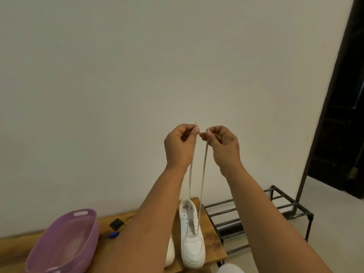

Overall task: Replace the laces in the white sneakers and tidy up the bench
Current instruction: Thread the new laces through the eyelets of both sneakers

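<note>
A: Hands?
B: Your left hand point(180, 143) and right hand point(222, 143) each pinch one lace point(203, 170) end, raised above the sneaker point(192, 243).
A: Sneaker?
B: On the bench point(211, 233), right of the purple basket point(65, 243).

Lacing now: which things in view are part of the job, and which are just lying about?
Job: lace, pinched by left hand and right hand; sneaker; second sneaker; bench.
Lying about: purple basket, black gadget, blue item, metal rack.
</note>
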